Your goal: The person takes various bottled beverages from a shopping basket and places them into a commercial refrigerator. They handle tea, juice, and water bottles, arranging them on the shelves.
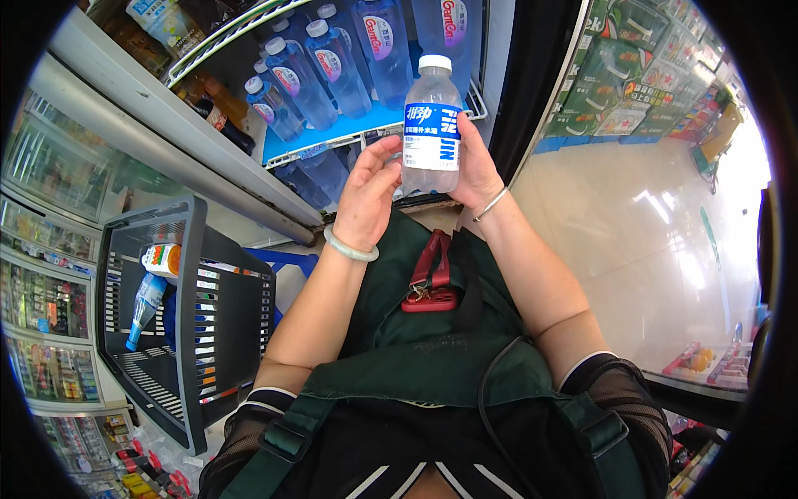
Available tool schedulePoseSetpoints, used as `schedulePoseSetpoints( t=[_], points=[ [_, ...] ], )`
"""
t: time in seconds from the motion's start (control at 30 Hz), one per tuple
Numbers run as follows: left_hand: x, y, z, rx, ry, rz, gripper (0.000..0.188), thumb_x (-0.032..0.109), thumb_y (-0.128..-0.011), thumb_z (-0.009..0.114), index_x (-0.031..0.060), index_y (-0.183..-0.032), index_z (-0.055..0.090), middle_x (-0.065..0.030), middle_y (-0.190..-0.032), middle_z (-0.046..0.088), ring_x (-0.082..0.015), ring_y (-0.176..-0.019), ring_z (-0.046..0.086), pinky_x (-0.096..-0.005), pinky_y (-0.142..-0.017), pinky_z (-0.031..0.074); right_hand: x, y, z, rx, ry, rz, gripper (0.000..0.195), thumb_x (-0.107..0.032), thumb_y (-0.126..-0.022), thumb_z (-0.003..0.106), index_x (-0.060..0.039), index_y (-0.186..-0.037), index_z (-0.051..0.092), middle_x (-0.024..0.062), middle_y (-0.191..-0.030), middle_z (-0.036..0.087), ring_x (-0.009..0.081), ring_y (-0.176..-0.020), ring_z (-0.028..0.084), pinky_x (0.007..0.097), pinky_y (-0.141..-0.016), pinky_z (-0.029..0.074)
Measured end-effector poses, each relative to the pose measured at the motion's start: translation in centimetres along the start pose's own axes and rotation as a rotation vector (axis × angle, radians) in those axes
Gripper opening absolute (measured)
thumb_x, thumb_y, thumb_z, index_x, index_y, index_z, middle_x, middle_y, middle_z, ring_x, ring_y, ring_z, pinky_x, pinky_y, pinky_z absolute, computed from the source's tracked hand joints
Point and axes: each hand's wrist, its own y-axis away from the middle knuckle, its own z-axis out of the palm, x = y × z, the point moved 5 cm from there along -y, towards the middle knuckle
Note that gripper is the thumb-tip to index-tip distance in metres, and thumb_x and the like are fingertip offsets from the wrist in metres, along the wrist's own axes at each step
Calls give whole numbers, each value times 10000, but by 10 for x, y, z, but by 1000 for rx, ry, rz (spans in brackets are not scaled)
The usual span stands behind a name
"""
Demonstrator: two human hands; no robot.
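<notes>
A clear plastic drink bottle (432, 178) with a white cap and a blue and white label stands upright between my hands, in front of an open drinks cooler. My right hand (477, 165) grips it from the right, thumb along the label's edge and the other fingers hidden behind. On the opposite side my left hand (369, 193) is curled, its fingertips at the bottle's left edge. Behind the bottle, several water bottles (336, 68) with pink and white labels line a blue-lined cooler shelf (305, 142).
At left stands a dark grey shopping basket (234, 312) holding a blue-capped bottle (148, 300) and an orange-capped bottle (163, 259). The cooler's metal frame (249, 178) runs beside it. Stacked green beer cartons (614, 81) stand on the right, past the tiled floor (580, 212).
</notes>
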Motion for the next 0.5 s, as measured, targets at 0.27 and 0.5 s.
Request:
schedulePoseSetpoints(
  t=[0.27, 0.5],
  points=[
    [-12, 1, -11, 50, -24, -69, 362, 138, -871, 517, 97, -1222, 437, -47, -1220, 468, -171, -1125, 439, -380, -917, 363, 2, -1, 2, 10, 33, -43, 513, -484, -940, 273, -88, -1220, 437, 88, -1125, 565, 214, -1036, 561, 384, -889, 450],
    [-17, 1, -15, 77, 8, -136, 384, 199, -887, 516, 120, -1248, 413, -40, -1224, 478, -177, -1109, 456, -401, -873, 403, 9, -7, -11, 104, 90, -109, 440, -423, -946, 338, -107, -1253, 334, 86, -1173, 510, 200, -1077, 517, 381, -922, 416]
  ],
)
